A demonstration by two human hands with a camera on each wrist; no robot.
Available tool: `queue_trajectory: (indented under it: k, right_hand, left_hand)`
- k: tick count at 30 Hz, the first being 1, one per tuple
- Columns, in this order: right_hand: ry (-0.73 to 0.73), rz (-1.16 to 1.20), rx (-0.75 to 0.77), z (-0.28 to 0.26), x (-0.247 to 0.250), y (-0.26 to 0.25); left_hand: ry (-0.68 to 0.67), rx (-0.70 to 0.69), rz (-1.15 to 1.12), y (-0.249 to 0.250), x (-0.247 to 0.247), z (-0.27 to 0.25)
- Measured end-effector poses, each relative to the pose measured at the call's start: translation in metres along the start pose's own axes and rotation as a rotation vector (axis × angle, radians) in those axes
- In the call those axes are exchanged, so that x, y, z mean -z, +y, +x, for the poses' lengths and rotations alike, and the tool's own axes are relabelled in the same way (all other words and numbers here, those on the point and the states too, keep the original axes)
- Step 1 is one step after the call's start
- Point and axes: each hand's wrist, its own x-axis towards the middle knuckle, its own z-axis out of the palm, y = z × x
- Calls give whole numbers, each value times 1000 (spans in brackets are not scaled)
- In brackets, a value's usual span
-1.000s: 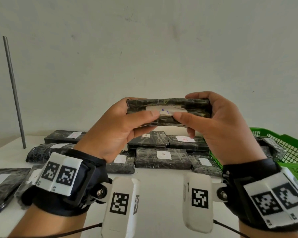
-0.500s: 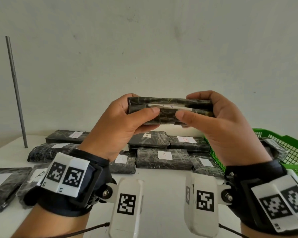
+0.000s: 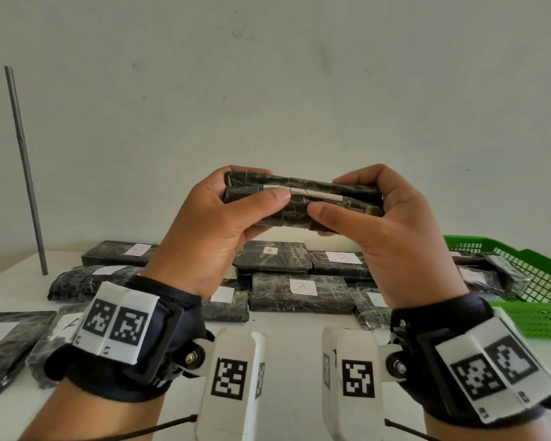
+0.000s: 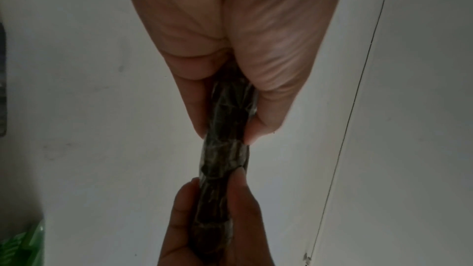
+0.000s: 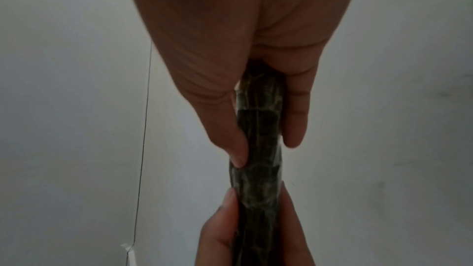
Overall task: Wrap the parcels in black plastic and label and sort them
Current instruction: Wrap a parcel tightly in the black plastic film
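I hold a flat parcel wrapped in black plastic (image 3: 303,198) level in the air above the table, nearly edge-on to me. Only a thin sliver of its white label (image 3: 312,193) shows on the top face. My left hand (image 3: 223,214) grips the parcel's left end, thumb on the near side, fingers behind. My right hand (image 3: 379,214) grips the right end the same way. In the left wrist view the parcel (image 4: 227,128) runs between thumb and fingers of my left hand (image 4: 225,135). The right wrist view shows the parcel (image 5: 258,139) pinched by my right hand (image 5: 263,153).
Several wrapped parcels lie on the white table (image 3: 287,326), some labelled A (image 3: 303,286) or B (image 3: 342,257). A green plastic basket (image 3: 541,297) with parcels inside stands at the right. A grey metal rod (image 3: 26,167) stands upright at the far left.
Both hands have tipped the parcel's top face away from me, so its label has shrunk from a readable patch to a thin sliver. The parcel sits slightly higher.
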Motion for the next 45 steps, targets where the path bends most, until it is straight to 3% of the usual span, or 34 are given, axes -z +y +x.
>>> queue_trajectory:
  k: [9, 13, 17, 21, 25, 29, 34, 38, 45]
  right_hand:
    - [-41, 51, -36, 2, 10, 1]
    - [-80, 162, -79, 2, 15, 4]
    - [-69, 209, -79, 5, 22, 8]
    - [-146, 425, -123, 5, 26, 6]
    - [-84, 447, -99, 6, 26, 7]
    - [-120, 517, -136, 5, 27, 1]
    - [-89, 407, -122, 5, 24, 3]
    - [-65, 147, -74, 5, 19, 4]
    - [-76, 88, -101, 4, 14, 8]
  left_hand:
    - [-41, 53, -68, -1, -1, 0]
    - [-14, 77, -108, 1, -2, 0]
    - [-73, 101, -116, 2, -4, -2]
    - [-25, 84, -112, 1, -4, -1]
    - [-62, 115, -185, 2, -3, -1]
    - [-38, 107, -152, 3, -3, 0]
    - [-40, 104, -157, 2, -6, -2]
    - [-4, 70, -115, -1, -7, 0]
    - [22, 54, -51, -4, -7, 0]
